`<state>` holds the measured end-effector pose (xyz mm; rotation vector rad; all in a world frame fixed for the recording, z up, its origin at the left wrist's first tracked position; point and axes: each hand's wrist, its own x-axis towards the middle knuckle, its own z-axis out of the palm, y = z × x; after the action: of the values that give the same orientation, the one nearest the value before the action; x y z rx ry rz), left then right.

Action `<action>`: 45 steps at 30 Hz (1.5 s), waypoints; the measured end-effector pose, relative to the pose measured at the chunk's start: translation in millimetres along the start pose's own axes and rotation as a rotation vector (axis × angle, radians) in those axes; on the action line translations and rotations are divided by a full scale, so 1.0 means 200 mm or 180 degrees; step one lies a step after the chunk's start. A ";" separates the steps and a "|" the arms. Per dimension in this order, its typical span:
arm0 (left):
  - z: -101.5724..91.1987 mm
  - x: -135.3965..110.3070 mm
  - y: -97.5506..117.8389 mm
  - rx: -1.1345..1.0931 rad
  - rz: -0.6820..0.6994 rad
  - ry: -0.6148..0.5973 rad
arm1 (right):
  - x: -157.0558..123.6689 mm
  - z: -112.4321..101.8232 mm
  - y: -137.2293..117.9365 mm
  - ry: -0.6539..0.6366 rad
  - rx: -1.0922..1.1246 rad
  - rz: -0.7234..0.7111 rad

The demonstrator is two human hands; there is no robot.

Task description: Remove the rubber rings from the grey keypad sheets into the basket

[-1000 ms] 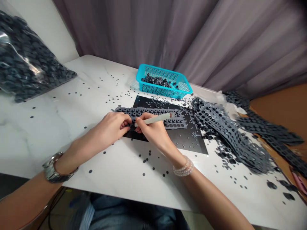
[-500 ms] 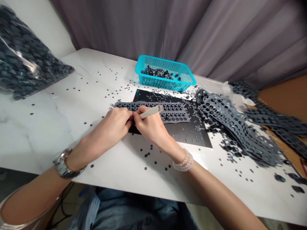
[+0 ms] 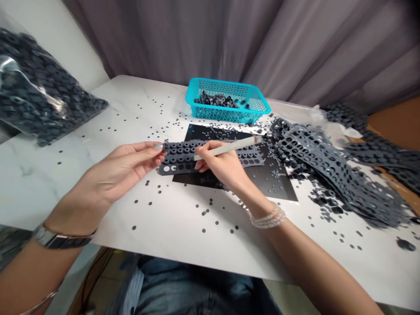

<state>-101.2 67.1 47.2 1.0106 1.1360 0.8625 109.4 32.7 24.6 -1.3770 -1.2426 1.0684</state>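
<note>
A dark grey perforated rubber sheet (image 3: 183, 151), with rows of raised rings, lies across a black mat (image 3: 210, 178). Two white spots show through holes in its near-left row. My left hand (image 3: 126, 168) is closed in a pinch at the sheet's left end, thumb on top, the other fingers curled underneath. In my right hand (image 3: 223, 164) is a white pen-like stick (image 3: 234, 145), slanting up to the right. Its working tip is hidden behind my fingers, which are over the sheet's middle.
Behind the mat stands a turquoise basket (image 3: 229, 116) holding small black rubber pieces. More perforated sheets (image 3: 315, 162) are heaped at the right. A clear bag (image 3: 36, 92) full of dark pieces stands at the left. Small discs are scattered over the white table (image 3: 108, 210).
My left hand has moved left, from beside the right hand to the sheet's left end. My right hand has shifted slightly right with the stick, now tilted lower. The view has shifted a little.
</note>
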 end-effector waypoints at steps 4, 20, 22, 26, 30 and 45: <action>0.05 0.00 -0.03 -0.0468 -0.0273 -0.0226 | -0.01 -0.10 -0.05 0.0283 0.0209 -0.0060; 0.33 0.06 0.02 -0.0210 -0.0451 -0.0482 | -0.05 -0.72 0.11 0.1381 -0.0039 -0.0083; 0.44 0.08 0.03 0.0463 -0.0012 -0.0571 | -0.05 -0.77 0.13 0.1405 -0.0095 0.0048; 0.73 0.16 0.04 0.2524 0.1007 -0.0938 | -0.05 -0.81 0.17 0.1246 -0.0365 0.0179; 0.96 0.29 0.00 0.3684 0.2137 -0.1124 | -0.04 -0.80 0.20 0.1191 -0.0658 0.0109; 1.10 0.43 -0.11 0.4612 0.2745 -0.1349 | -0.04 -0.77 0.16 0.0964 -0.1478 -0.0162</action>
<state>132.8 96.4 23.8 2.8512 0.8220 0.2618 264.2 8.5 17.8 -1.7684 -1.3352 0.5214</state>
